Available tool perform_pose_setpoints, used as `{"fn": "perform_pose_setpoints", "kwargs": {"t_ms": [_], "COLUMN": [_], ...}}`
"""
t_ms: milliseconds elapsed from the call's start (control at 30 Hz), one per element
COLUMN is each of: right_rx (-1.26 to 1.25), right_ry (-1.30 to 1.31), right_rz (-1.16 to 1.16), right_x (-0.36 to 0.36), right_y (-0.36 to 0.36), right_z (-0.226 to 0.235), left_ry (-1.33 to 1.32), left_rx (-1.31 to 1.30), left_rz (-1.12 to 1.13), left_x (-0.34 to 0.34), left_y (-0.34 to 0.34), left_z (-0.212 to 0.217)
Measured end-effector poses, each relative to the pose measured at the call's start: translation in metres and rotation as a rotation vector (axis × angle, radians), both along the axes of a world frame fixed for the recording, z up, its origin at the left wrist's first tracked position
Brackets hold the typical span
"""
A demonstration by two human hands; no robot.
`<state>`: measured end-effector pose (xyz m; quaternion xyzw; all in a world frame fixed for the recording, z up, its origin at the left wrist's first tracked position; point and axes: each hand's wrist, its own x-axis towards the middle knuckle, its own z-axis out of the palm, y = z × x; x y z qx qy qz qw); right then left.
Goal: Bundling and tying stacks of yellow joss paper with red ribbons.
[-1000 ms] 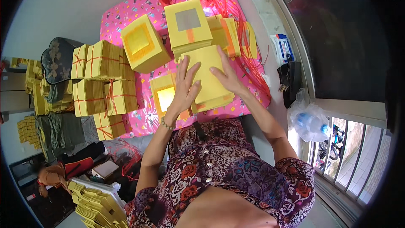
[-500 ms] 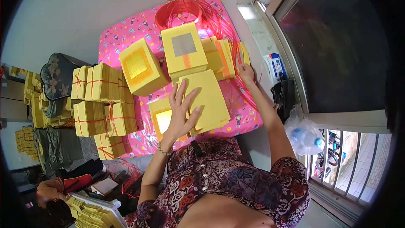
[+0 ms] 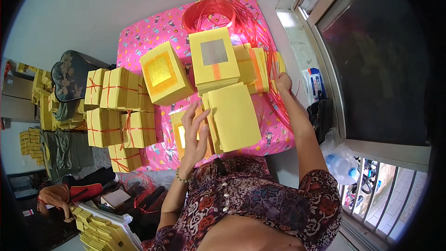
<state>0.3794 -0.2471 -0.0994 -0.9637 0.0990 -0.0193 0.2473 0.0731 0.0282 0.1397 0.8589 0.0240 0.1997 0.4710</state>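
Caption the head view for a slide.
Left hand steadies a yellow paper stack while right hand reaches red strings.

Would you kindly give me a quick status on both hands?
Left hand open beside yellow paper stack. Right hand reaching into red strings. Nothing blocking.

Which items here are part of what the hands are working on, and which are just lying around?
In use:
- left hand against the plain yellow paper stack
- right hand at the red strings
- pink mat underneath

Lying about:
- gold-faced stack
- silver-faced stack
- tied yellow bundles
- red string coil
- dark floral case
- water bottle in a bag
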Motion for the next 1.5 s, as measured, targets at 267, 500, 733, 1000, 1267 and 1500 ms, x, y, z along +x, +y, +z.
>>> {"fn": "perform_pose_setpoints", "kwargs": {"t_ms": [267,500,733,1000,1267,1500], "right_rx": [0.104,-0.029,-0.032,-0.074,0.383,0.622], "right_ry": [-0.145,0.056,0.013,-0.249,-0.481,-0.478], "right_rz": [0.115,0.132,0.065,0.249,0.225,0.747], "right_x": [0.002,-0.006,-0.004,-0.016,-0.062,-0.165], "right_y": [-0.013,-0.001,0.008,-0.001,0.021,0.067], "right_z": [0.025,-0.003,0.0,0.046,0.177,0.321], "left_ry": [0.001,-0.034,-0.028,-0.065,-0.137,0.168], "left_rx": [-0.316,-0.303,-0.265,-0.346,-0.515,-0.696], "left_rz": [0.195,0.185,0.241,0.209,0.024,-0.396], "left_x": [-0.004,-0.015,-0.022,-0.004,0.011,0.031], "left_y": [0.011,-0.001,0.014,0.017,-0.006,-0.022], "left_z": [-0.007,-0.011,-0.016,-0.01,0.032,0.069]}}
